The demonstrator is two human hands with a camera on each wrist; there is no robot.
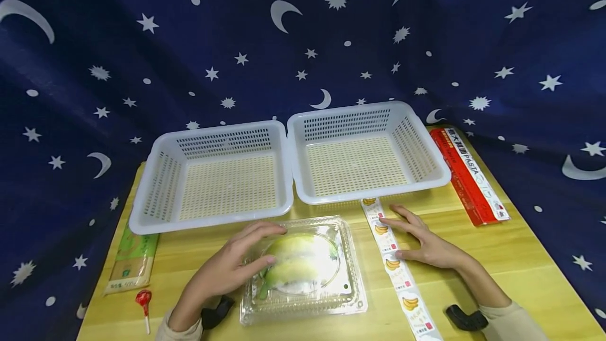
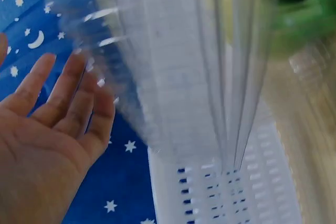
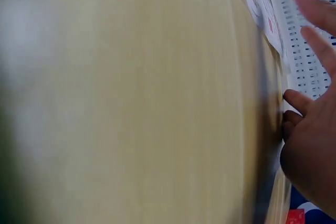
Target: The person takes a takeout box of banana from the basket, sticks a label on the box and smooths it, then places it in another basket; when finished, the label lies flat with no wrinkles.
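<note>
A clear plastic clamshell box (image 1: 352, 278) lies on the table with something yellow-green inside, partly hidden by glare. My left hand (image 1: 232, 267) reaches over the box's left side, fingers loosely extended. In the left wrist view, that hand (image 2: 58, 119) shows an empty palm beside the box's ridged clear wall (image 2: 168, 66). To the right of the box runs a strip of white labels (image 1: 400, 278) printed with bananas. Over the strip's right edge hovers my right hand (image 1: 428, 243), its fingers spread. The right wrist view shows the same hand (image 3: 315, 114) holding nothing.
Two white perforated baskets (image 1: 227, 221) (image 1: 374, 193) stand side by side at the back. A red pasta box (image 1: 466, 178) lies at the right. Left of the clamshell are a green and tan packet (image 1: 132, 262) and a red lollipop (image 1: 143, 299). A star-patterned cloth (image 1: 303, 41) hangs behind.
</note>
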